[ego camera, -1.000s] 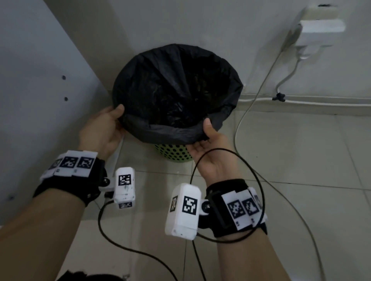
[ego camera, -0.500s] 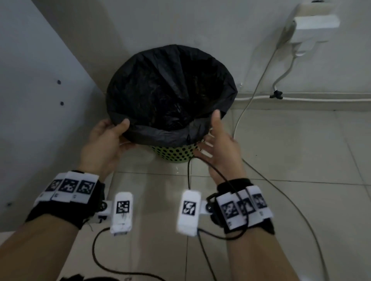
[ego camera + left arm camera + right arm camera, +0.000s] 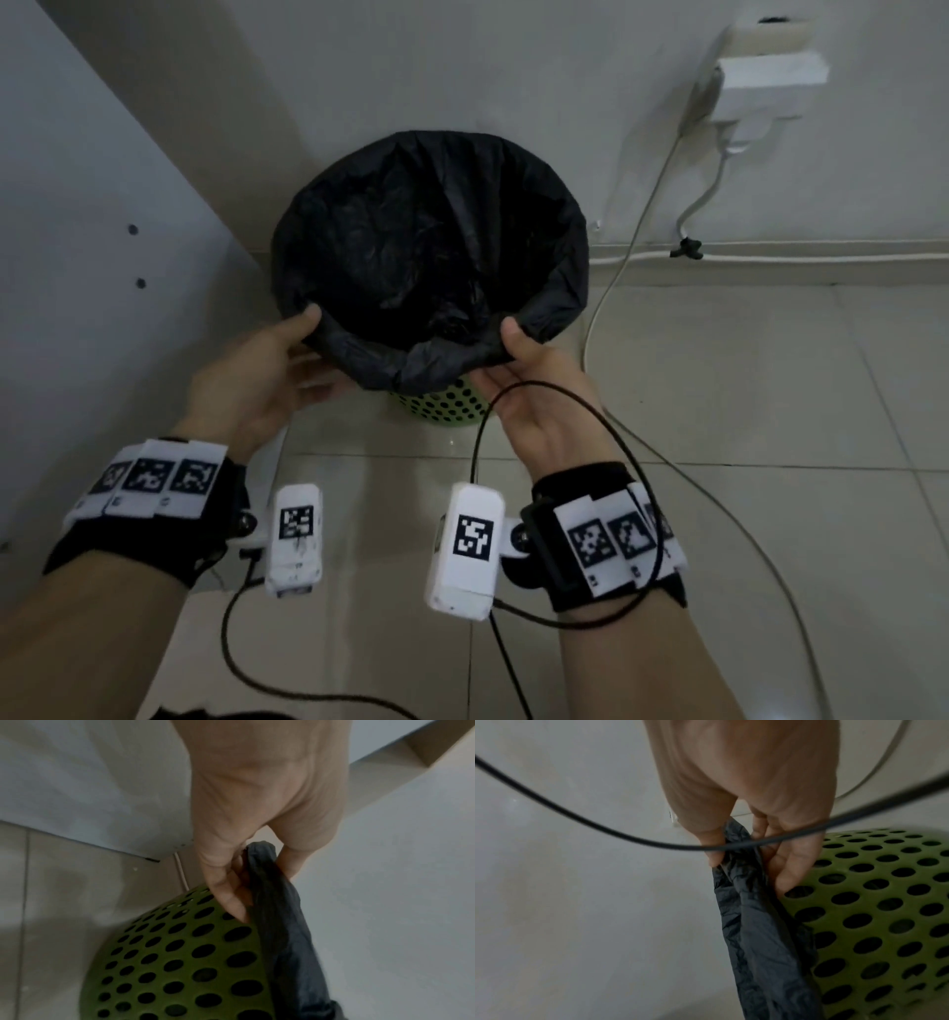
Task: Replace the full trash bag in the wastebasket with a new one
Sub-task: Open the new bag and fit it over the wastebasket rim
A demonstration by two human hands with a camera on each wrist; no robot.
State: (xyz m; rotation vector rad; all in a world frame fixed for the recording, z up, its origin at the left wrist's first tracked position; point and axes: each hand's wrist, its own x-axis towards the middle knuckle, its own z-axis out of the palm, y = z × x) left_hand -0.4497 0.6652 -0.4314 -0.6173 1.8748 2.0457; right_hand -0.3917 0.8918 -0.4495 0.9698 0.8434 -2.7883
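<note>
Both hands, left hand [image 3: 257, 375] at 8 o'clock, right hand [image 3: 534, 395] at 5 o'clock, pinch thin black plastic trash bag [image 3: 431, 257]; uneven pulling could tear it or tip perforated green plastic wastebasket [image 3: 441, 406]

A: What colours does the trash bag [image 3: 431, 246] have?
B: Plain black, crinkled and slightly glossy.
A: And the wastebasket [image 3: 441, 406]?
B: Lime green, dotted all over with rows of round holes that look dark.
A: The surroundings?
B: Pale beige floor tiles [image 3: 719, 411], an off-white wall [image 3: 462, 67], and black wrist straps [image 3: 580, 539] with black-and-white square-patterned tags.
</note>
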